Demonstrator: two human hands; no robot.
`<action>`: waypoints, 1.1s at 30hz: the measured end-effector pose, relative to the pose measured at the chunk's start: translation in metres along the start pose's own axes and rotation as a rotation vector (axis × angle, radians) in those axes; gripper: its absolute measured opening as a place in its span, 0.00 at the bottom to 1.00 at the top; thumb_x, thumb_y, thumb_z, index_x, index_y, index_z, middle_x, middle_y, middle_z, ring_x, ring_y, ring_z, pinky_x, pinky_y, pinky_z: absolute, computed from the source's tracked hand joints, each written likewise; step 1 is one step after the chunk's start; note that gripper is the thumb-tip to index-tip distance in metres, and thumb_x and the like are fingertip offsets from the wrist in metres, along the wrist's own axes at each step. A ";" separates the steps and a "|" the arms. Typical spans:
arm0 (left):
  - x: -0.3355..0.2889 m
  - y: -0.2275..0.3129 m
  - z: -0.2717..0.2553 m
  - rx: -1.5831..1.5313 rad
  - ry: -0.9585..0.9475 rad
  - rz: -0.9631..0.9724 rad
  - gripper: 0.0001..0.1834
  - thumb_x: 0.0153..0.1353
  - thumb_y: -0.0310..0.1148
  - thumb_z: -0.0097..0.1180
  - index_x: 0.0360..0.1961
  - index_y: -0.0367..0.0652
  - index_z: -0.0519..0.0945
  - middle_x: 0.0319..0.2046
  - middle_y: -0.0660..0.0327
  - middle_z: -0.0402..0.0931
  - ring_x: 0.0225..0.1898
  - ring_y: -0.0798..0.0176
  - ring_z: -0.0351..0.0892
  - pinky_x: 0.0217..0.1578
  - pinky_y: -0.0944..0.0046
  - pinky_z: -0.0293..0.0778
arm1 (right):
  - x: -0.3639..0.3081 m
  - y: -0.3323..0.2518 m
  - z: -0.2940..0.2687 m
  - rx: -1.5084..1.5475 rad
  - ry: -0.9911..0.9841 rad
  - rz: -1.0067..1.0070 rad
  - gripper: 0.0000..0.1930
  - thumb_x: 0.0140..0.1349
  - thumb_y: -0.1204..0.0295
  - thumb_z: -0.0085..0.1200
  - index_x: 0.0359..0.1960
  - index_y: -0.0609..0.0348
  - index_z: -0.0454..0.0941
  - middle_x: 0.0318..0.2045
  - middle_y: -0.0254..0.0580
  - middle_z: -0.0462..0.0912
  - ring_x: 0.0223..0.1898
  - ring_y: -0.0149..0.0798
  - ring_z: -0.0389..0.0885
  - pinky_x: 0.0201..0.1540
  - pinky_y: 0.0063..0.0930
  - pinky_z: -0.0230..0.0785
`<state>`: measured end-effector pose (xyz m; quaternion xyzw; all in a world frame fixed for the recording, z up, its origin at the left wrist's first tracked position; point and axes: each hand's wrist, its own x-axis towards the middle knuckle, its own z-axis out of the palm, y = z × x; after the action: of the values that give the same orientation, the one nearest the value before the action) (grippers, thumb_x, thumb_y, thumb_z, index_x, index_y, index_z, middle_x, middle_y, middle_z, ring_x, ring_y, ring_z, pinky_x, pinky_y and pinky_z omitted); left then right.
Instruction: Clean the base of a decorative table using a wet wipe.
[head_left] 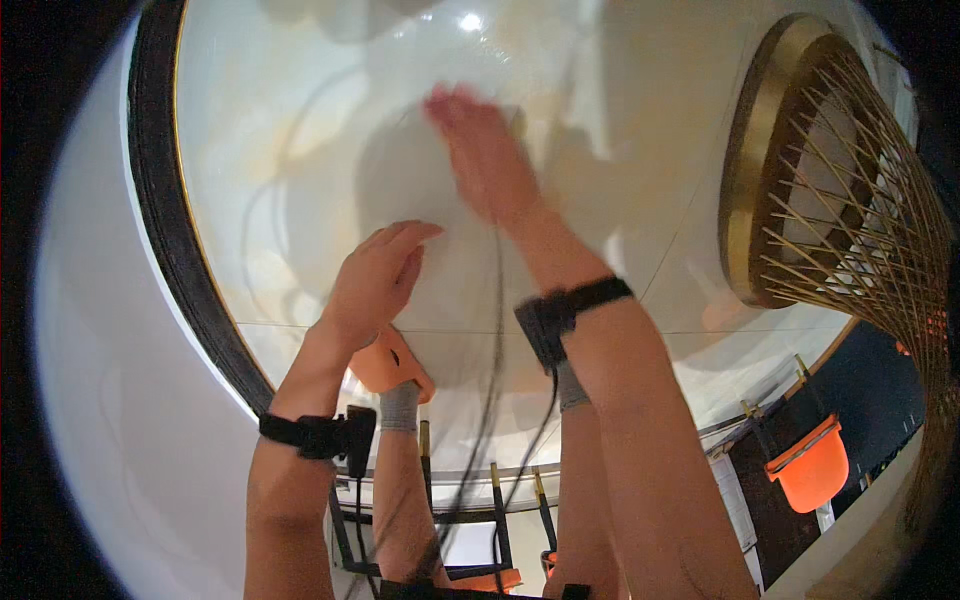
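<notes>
My right hand [485, 160] is stretched forward over the glossy pale tile floor [640, 190], palm side turned down and fingers extended, smeared by motion at the tips. Nearer to me and further left, my left hand [382, 275] hovers with its fingers stretched out and slightly bent. I see nothing held in either hand. Below the left hand is my foot in an orange slipper [385, 362] with a grey sock [399, 407]. Each forearm wears a black strap with a small box, the right one [548, 325] and the left one [335, 436]. My other foot is hidden behind the right forearm.
A round gold-rimmed base [745, 170] with crossing gold rods [850, 240] stands at the right. Behind it, lower right, is an orange chair [812, 468]. Black cables [497, 330] hang between my arms. A dark skirting [165, 180] runs along the white wall [90, 300] at the left.
</notes>
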<state>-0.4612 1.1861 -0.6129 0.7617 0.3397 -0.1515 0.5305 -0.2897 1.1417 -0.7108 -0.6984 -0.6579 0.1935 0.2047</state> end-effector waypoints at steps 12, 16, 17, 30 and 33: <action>0.019 0.001 0.008 0.006 0.038 0.017 0.15 0.59 0.20 0.44 0.47 0.42 0.71 0.43 0.52 0.73 0.46 0.53 0.73 0.46 0.61 0.70 | -0.081 0.193 -0.109 -0.293 0.362 0.664 0.25 0.63 0.74 0.36 0.64 0.54 0.53 0.63 0.46 0.55 0.64 0.42 0.54 0.65 0.29 0.44; 0.031 0.005 -0.004 0.032 0.034 0.029 0.14 0.59 0.21 0.44 0.46 0.42 0.72 0.45 0.52 0.72 0.48 0.50 0.72 0.47 0.59 0.70 | 0.040 0.199 -0.114 0.092 0.259 0.661 0.24 0.61 0.73 0.36 0.61 0.54 0.58 0.56 0.47 0.66 0.57 0.46 0.63 0.62 0.32 0.51; 0.034 0.007 -0.004 0.027 0.032 0.032 0.14 0.59 0.21 0.44 0.46 0.42 0.72 0.45 0.52 0.72 0.48 0.50 0.72 0.47 0.59 0.70 | 0.058 0.183 -0.100 -0.121 0.252 0.527 0.22 0.63 0.71 0.35 0.61 0.54 0.59 0.59 0.47 0.62 0.60 0.45 0.59 0.63 0.32 0.48; -0.054 0.012 -0.017 -0.113 0.027 -0.173 0.13 0.60 0.22 0.44 0.47 0.40 0.71 0.46 0.52 0.72 0.47 0.55 0.73 0.48 0.62 0.69 | -0.168 -0.038 0.007 0.211 -0.238 0.000 0.16 0.53 0.78 0.48 0.45 0.55 0.76 0.48 0.38 0.75 0.50 0.42 0.71 0.56 0.33 0.62; -0.097 0.008 -0.022 -0.123 0.083 -0.137 0.13 0.62 0.24 0.44 0.48 0.41 0.71 0.46 0.55 0.73 0.47 0.58 0.74 0.48 0.63 0.69 | -0.181 -0.067 -0.032 0.720 -0.160 0.964 0.17 0.52 0.79 0.51 0.46 0.56 0.75 0.47 0.37 0.76 0.47 0.37 0.73 0.50 0.28 0.66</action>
<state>-0.5289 1.1693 -0.5412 0.7081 0.4216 -0.1347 0.5502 -0.3395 0.9636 -0.6472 -0.7879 -0.1740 0.5267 0.2674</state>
